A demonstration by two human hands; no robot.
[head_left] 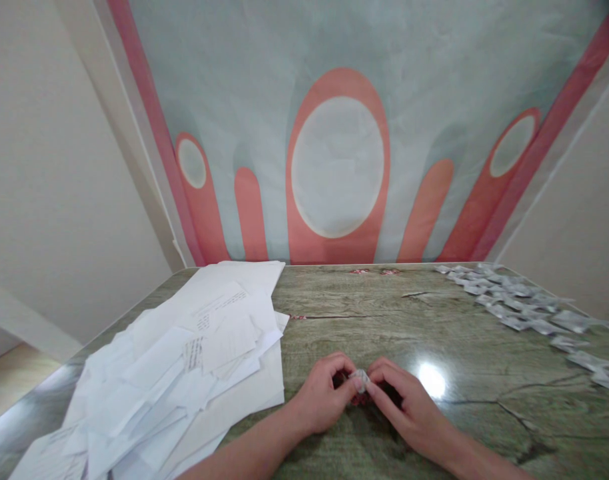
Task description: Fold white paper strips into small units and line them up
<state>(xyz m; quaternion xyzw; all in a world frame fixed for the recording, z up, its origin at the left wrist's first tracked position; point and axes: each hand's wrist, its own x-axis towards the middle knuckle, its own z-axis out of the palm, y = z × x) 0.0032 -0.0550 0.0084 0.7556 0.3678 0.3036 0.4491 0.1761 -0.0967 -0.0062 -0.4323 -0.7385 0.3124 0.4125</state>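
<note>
A small whitish folded paper (361,380) is pinched between my two hands, low over the near middle of the table. My left hand (327,393) grips its left side with thumb and fingertips. From the right, my right hand (402,397) has thumb and index finger closed on it. Its exact shape is partly hidden by the fingers. Just below the fingertips is a dark red patterned spot (360,400); whether it belongs to the paper or the table, I cannot tell.
Loose white paper sheets (234,273), some with writing, are heaped on the left of the wood-grain table (334,333). Several small folded paper pieces (517,307) lie in rows at the right. A printed backdrop (259,100) hangs behind the table's far edge.
</note>
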